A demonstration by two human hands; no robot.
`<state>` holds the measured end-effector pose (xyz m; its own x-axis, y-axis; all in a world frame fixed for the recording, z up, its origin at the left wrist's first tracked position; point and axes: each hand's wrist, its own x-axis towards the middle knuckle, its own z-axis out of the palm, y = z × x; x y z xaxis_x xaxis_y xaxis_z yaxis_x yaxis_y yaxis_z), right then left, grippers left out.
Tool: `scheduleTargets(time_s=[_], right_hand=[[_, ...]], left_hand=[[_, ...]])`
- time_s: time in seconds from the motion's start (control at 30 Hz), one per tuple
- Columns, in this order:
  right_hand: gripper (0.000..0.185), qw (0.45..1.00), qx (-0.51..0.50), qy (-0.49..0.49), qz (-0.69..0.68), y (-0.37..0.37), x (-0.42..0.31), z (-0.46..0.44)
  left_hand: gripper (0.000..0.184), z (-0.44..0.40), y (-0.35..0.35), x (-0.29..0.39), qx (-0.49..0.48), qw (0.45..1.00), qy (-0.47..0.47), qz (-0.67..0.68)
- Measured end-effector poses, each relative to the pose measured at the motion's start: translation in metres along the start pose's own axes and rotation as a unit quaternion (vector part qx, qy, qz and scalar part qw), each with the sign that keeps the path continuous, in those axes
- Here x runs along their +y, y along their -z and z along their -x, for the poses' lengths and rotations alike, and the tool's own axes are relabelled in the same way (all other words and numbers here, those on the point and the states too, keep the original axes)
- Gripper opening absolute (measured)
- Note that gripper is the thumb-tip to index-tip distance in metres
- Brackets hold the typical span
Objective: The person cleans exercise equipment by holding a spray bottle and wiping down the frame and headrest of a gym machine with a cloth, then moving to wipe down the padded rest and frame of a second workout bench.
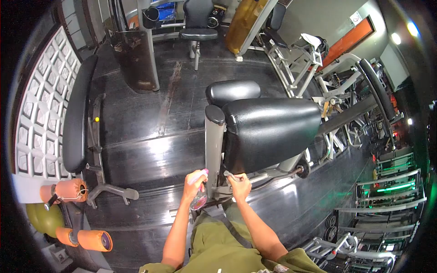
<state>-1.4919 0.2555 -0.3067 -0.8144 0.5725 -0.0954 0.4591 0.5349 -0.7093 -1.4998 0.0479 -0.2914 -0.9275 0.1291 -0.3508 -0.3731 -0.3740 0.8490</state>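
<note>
My left hand (195, 181) is wrapped around the neck of a clear spray bottle (199, 202) with a pink nozzle, held upright in front of my body. Beside it, my right hand (241, 186) is closed on a small grey bunched thing (227, 173) that looks like a cloth. Both hands are near the grey metal post (214, 143) of an exercise bench. Just beyond my right hand lies the wide black padded seat (273, 129), with light shining off it. A smaller black pad (234, 91) sits behind.
A bar with a dark end (302, 169) sticks out low at the right. On the left stand a long black bench (79, 118) and orange foam rollers (94, 240). A machine with a black seat (198, 33) is ahead. Racks (387, 207) line the right.
</note>
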Motion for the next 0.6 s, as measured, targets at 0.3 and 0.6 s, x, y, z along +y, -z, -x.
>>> scheduleTargets(time_s=[0.3,0.6], right_hand=[[0.031,0.966,-0.004,0.209,0.15,0.061,0.024,-0.032],[0.023,0.909,-0.107,0.393,0.089,0.083,-0.038,-0.058]], left_hand=[[0.015,0.005,-0.005,-0.009,0.022,1.0,-0.003,-0.021],[0.016,0.018,-0.047,-0.01,0.062,0.997,-0.023,-0.048]])
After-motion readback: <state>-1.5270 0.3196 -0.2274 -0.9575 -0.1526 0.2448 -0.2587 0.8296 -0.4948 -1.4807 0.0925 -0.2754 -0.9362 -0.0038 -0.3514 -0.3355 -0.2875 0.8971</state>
